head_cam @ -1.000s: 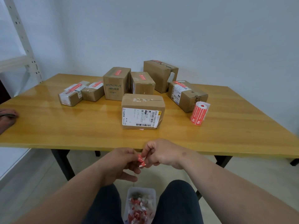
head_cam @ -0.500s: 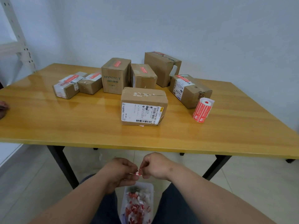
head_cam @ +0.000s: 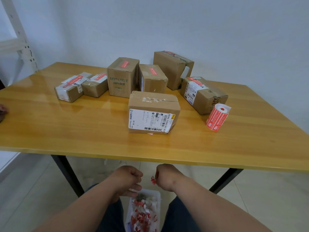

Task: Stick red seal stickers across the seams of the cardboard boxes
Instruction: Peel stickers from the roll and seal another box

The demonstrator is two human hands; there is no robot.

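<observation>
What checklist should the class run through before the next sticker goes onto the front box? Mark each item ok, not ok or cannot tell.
1. Sticker in hand: the right hand pinches a red sticker. Ok.
2. Backing fully peeled off: too small to see. Cannot tell.
3. Left hand free to steady the box: its fingers are curled, any scrap between them is hidden. Cannot tell.
4. Target seam bare: the front box shows no red seal on top, only white residue along the seam. Ok.
5. Hands at the box: both are below the table edge, over the scrap tray. Not ok.
6. Sticker roll nearby, standing right of the front box. Ok.
</observation>
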